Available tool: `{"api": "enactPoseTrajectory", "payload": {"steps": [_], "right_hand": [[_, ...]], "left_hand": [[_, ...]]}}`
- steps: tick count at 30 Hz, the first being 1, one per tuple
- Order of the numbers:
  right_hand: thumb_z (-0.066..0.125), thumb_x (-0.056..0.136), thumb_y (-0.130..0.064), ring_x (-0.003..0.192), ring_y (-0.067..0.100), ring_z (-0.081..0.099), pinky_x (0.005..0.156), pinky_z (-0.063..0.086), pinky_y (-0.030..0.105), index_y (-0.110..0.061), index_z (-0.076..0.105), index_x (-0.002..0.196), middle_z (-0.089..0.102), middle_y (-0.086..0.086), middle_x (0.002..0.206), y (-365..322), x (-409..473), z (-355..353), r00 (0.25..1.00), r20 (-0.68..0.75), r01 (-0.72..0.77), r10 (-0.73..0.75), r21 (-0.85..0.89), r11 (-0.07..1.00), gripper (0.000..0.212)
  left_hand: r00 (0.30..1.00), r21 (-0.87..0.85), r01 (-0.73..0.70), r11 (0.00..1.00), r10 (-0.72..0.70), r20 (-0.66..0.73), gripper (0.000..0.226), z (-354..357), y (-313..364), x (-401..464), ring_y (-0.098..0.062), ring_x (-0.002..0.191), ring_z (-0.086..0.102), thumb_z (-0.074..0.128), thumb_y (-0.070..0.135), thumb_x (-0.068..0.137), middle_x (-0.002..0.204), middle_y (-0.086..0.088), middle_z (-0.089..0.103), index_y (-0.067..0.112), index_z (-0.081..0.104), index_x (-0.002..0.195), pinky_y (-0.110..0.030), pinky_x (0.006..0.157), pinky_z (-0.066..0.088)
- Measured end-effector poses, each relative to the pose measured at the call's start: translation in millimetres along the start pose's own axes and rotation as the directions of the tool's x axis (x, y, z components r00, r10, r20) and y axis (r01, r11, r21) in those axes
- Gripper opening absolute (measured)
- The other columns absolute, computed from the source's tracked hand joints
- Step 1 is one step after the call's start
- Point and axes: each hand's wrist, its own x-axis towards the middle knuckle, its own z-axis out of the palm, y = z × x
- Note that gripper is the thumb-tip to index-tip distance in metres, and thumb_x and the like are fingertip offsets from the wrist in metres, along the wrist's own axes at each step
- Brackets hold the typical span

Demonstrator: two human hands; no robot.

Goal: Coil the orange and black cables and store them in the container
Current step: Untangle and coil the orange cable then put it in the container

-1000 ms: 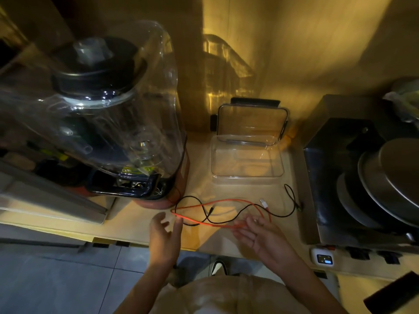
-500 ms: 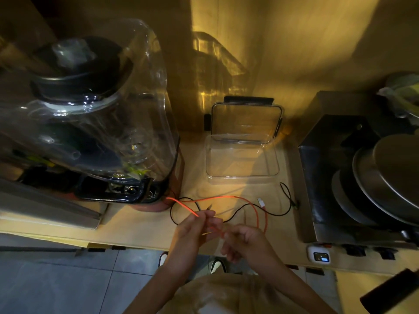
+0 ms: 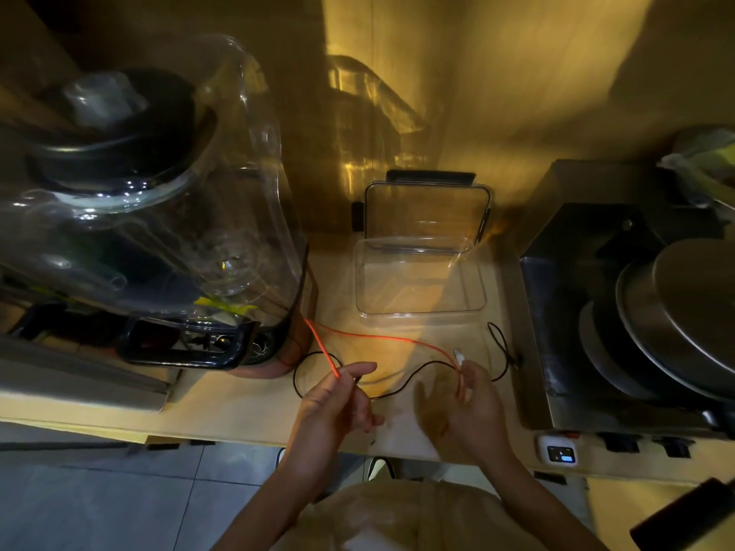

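Note:
The orange cable (image 3: pixel 382 337) is lifted off the counter and bends back on itself near the blender base. My left hand (image 3: pixel 338 403) pinches one run of it between thumb and fingers. My right hand (image 3: pixel 465 407), blurred, has the other run passing through its fingers, just below the cable's white plug (image 3: pixel 458 355). The black cable (image 3: pixel 413 371) lies loose on the counter under both hands and loops out to the right (image 3: pixel 502 347). The clear rectangular container (image 3: pixel 421 308) stands open behind the cables, with its lid (image 3: pixel 427 216) propped upright against the wall.
A large clear-hooded blender (image 3: pixel 159 216) fills the left of the counter (image 3: pixel 246 407). A steel appliance with stacked metal pans (image 3: pixel 656 312) stands at the right. A small white device with a blue screen (image 3: pixel 557 451) sits on the counter's front edge. Tiled floor lies below.
My hands were open above the cables, then closed on the orange cable. Now they have drawn apart, the right hand sliding along it towards the white plug, and the orange cable is raised.

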Motion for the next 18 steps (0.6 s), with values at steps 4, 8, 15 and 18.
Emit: {"api": "enactPoseTrajectory", "payload": {"steps": [4,8,15,18], "right_hand": [[0.060,0.094,-0.012,0.065,0.014,0.065,0.058,0.051,0.024,-0.009,0.064,0.108,0.067,0.002,0.075,-2.6,9.8,0.6,0.983,0.107,-0.172,0.152,0.218,0.961,0.015],[0.055,0.095,-0.004,0.048,0.016,0.054,0.044,0.047,0.026,-0.005,0.065,0.107,0.060,0.009,0.060,-7.8,8.2,-4.6,0.983,0.098,-0.177,0.154,0.304,0.936,0.015],[0.051,0.097,-0.003,0.049,0.021,0.058,0.051,0.053,0.035,-0.002,0.062,0.105,0.060,0.014,0.064,-14.0,4.4,-28.8,0.972,0.192,-0.206,0.136,0.415,0.886,0.014],[0.051,0.097,-0.006,0.047,0.015,0.061,0.045,0.053,0.027,-0.011,0.062,0.106,0.061,0.011,0.065,-16.2,4.8,-41.9,0.967,0.190,-0.240,0.170,0.449,0.861,0.015]], "left_hand": [[0.999,0.073,-0.037,0.997,0.038,-0.007,0.033,-4.5,-5.2,2.0,-0.019,0.054,0.044,0.047,0.035,0.099,0.057,-0.007,0.038,0.012,0.069,0.110,-0.040,0.068,0.049],[0.994,0.186,-0.096,0.978,0.103,-0.026,0.034,-7.1,-4.0,3.0,-0.016,0.052,0.032,0.041,0.039,0.095,0.056,-0.002,0.032,0.026,0.067,0.112,-0.031,0.053,0.033],[0.980,0.244,-0.168,0.955,0.189,-0.064,0.036,-11.3,-0.5,4.1,-0.007,0.050,0.024,0.041,0.037,0.100,0.060,0.000,0.023,0.018,0.058,0.126,-0.022,0.046,0.020],[0.974,0.277,-0.200,0.940,0.221,-0.046,0.038,-12.0,-1.1,4.8,-0.006,0.050,0.026,0.040,0.037,0.095,0.061,-0.002,0.025,0.024,0.061,0.124,-0.018,0.046,0.025]]}}
